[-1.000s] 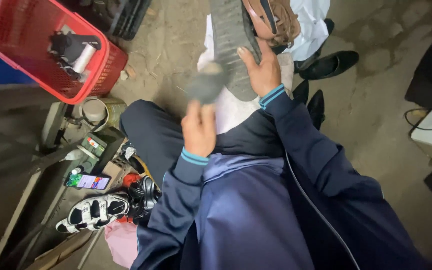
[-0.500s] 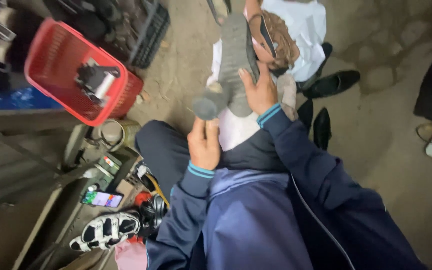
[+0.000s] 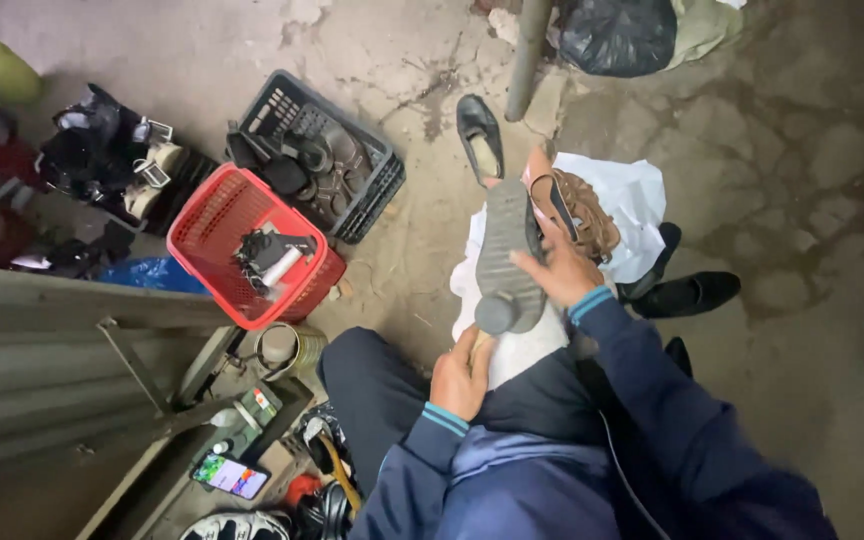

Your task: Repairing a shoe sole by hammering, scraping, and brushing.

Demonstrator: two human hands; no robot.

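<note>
While the person sits with legs out on the concrete floor point(image 3: 802, 150), the right hand point(image 3: 564, 272) grips a brown sandal point(image 3: 577, 210) turned sole-up, fingers spread across the grey ribbed sole point(image 3: 505, 250), thumb side on the strap side. Left hand point(image 3: 462, 378) sits lower, just below the sole's heel end, fingers loosely curled; whether it holds anything can't be told. Sandal is over a white cloth point(image 3: 632, 195) spread on the lap.

Containers: red plastic basket point(image 3: 214, 222) left of the knee, holding a dark tool with a pale handle point(image 3: 270, 255). Touching its far side, a dark grey crate point(image 3: 372, 180) full of black shoe parts. A small round tin point(image 3: 287, 347) sits just below the red basket.

Floor: cracked, stained concrete. One black shoe point(image 3: 479, 135) beyond the sandal, another black shoe point(image 3: 687, 293) to the right. Black bag point(image 3: 620, 35) at top edge beside a post point(image 3: 529, 50). Phone with lit screen point(image 3: 232, 476) bottom left, near a black-and-white sneaker point(image 3: 242, 526).
</note>
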